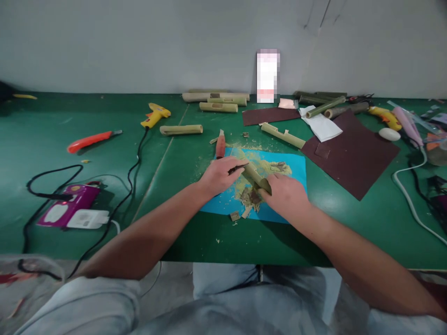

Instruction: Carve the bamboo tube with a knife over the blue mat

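Note:
My right hand is wrapped round the near end of a short bamboo tube, which slants up to the left above a blue sheet. Closed at the tube's far end, my left hand pinches a small dark, thin piece; its exact kind is hard to make out. Under the tube, yellowish shavings and bamboo scraps lie spread on the sheet. A red-handled blade rests just beyond my left hand.
Cut bamboo pieces lie along the wall, near a propped phone. Brown sandpaper sheets are on the right. To the left are a yellow glue gun, a red cutter and a corded purple power strip.

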The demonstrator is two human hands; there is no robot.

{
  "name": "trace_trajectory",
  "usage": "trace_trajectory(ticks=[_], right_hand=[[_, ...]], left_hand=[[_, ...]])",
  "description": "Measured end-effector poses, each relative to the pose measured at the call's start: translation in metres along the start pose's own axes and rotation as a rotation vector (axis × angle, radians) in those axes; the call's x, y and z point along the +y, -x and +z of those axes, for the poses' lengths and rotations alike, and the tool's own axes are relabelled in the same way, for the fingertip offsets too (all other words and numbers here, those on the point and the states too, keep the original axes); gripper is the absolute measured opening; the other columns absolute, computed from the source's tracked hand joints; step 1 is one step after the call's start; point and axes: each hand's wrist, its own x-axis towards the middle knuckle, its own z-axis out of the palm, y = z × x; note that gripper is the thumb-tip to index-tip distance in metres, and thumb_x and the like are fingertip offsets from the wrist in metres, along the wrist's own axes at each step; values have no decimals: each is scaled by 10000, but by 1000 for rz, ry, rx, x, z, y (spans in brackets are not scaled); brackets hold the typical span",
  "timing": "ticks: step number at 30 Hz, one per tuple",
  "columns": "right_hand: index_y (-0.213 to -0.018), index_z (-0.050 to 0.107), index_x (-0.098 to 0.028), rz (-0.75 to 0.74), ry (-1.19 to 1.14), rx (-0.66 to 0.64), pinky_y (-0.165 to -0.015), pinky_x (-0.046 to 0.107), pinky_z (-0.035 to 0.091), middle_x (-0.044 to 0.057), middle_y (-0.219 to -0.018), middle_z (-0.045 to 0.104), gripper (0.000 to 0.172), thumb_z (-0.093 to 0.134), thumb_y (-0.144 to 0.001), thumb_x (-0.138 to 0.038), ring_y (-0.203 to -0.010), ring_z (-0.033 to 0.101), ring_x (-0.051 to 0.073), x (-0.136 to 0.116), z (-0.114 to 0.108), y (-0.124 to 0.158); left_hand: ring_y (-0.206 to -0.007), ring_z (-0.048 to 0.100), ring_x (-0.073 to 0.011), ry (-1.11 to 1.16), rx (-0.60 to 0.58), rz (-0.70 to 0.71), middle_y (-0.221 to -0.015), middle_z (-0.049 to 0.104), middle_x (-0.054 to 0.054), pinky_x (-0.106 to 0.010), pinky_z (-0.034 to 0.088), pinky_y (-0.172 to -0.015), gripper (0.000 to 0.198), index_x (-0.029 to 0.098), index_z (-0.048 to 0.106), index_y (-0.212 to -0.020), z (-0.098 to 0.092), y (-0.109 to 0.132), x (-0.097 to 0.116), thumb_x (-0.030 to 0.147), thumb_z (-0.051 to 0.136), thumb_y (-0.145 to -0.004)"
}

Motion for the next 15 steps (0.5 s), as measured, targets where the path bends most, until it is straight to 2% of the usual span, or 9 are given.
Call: trace_trajectory(ticks=[15], right_hand=[[-1003, 683, -187, 18, -12, 1, -640, 340, 357, 80, -1002, 719, 240, 560, -955, -388, -892, 651, 231, 1, 0, 0]], left_hand=[[-890, 711, -189, -3, 6, 24, -984, 761, -73, -314, 577, -818, 278, 190, 736, -1201, 1, -1, 0, 290, 573, -999]])
